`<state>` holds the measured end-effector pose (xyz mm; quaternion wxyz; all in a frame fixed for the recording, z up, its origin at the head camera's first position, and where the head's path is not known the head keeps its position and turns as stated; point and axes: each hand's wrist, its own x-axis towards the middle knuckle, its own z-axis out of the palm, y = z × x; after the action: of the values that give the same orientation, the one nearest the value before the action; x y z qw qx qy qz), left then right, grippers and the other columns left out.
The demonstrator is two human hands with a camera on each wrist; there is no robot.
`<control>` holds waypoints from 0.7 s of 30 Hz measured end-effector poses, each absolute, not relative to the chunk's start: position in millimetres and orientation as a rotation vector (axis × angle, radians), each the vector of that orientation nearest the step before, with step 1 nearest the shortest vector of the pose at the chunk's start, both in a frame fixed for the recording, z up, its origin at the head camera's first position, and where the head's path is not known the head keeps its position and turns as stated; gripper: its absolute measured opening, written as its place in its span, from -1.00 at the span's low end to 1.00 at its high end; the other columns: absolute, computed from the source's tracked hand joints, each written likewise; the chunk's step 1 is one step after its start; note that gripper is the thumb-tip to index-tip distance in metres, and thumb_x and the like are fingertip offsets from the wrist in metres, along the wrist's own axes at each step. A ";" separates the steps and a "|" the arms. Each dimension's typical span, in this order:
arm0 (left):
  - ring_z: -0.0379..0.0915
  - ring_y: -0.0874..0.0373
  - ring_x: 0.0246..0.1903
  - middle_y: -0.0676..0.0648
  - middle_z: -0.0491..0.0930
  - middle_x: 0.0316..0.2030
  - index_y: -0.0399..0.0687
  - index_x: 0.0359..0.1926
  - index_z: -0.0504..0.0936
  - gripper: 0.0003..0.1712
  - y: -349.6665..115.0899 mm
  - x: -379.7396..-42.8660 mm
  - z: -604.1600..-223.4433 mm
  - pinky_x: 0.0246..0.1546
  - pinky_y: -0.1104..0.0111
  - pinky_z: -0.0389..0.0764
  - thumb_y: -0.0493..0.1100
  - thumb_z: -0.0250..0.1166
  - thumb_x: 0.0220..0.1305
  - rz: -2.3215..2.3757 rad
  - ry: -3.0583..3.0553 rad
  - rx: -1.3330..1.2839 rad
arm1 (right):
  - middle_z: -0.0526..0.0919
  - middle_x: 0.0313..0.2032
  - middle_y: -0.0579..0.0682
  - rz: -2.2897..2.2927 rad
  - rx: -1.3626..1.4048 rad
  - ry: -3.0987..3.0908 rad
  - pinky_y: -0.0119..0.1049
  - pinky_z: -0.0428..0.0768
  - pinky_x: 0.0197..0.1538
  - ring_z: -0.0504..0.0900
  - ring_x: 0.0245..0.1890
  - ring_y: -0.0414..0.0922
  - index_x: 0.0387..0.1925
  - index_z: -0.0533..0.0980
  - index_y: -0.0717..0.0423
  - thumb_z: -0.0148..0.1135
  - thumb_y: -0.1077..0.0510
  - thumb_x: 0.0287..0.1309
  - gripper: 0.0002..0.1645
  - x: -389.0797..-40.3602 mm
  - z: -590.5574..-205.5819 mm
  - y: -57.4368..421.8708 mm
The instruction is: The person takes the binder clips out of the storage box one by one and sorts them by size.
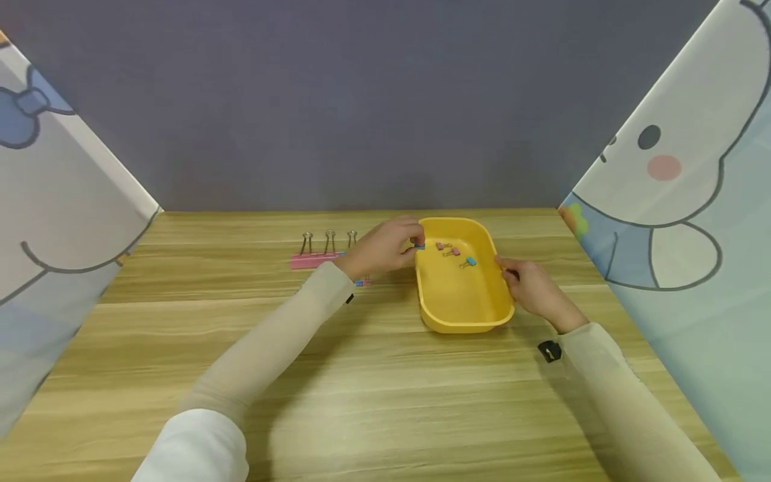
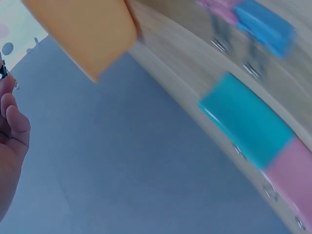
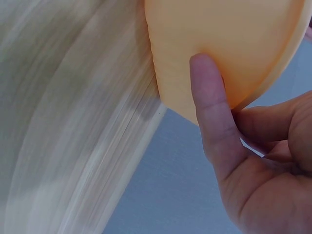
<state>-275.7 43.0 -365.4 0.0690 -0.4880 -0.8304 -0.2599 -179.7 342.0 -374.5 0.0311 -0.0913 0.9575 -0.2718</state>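
Observation:
My left hand [image 1: 385,246] is at the left rim of the yellow tray [image 1: 466,304], pinching a small blue binder clip [image 1: 419,246]. In the left wrist view only a sliver of that clip [image 2: 4,70] shows above the fingertips. My right hand [image 1: 533,288] grips the tray's right rim; its thumb [image 3: 209,92] lies along the outer wall in the right wrist view. Inside the tray are two small pink binder clips [image 1: 452,252] and a blue binder clip [image 1: 468,262].
Left of the tray, large pink binder clips [image 1: 310,260] and a teal one [image 2: 248,119] stand in a row, handles up. Smaller blue [image 2: 265,27] and pink clips lie in front, partly behind my left arm. A grey wall [image 1: 361,107] rises behind the wooden table [image 1: 373,402].

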 end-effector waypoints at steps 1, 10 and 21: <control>0.42 0.17 -0.23 0.10 0.48 -0.26 -0.06 -0.25 0.54 -0.90 39.3 -275.8 -365.2 -0.19 0.43 0.43 -0.30 0.25 0.22 -0.784 -2.504 -1.466 | 0.40 -0.65 0.02 -0.835 -0.276 2.943 -0.34 0.34 -0.67 0.30 -0.73 -0.13 0.30 0.22 0.39 -0.13 0.36 0.37 -0.50 -179.6 -373.6 343.0; 0.42 0.12 -0.24 0.08 0.48 -0.30 -0.08 -0.31 0.55 -0.89 -0.7 -276.9 -370.6 -0.18 0.36 0.45 -0.33 0.30 0.17 -0.718 -2.526 -1.426 | 0.43 -0.65 0.03 -0.819 -0.267 2.916 -0.32 0.35 -0.68 0.35 -0.71 -0.10 0.33 0.17 0.38 -0.15 0.35 0.38 -0.49 -180.2 -369.0 348.9; 0.44 0.04 -0.36 0.06 0.51 -0.40 -0.11 -0.41 0.59 -0.88 -52.1 -273.5 -385.1 -0.27 0.32 0.45 -0.40 0.30 0.15 -0.681 -2.614 -1.413 | 0.43 -0.64 0.02 -0.803 -0.265 2.933 -0.34 0.34 -0.67 0.31 -0.71 -0.12 0.31 0.19 0.39 -0.13 0.33 0.39 -0.50 -178.4 -366.8 351.3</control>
<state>-273.5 -52.1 -385.1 0.0466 -0.4631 -0.8565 -0.2231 -178.4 351.3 -366.8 0.0445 -0.0867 0.9600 -0.2627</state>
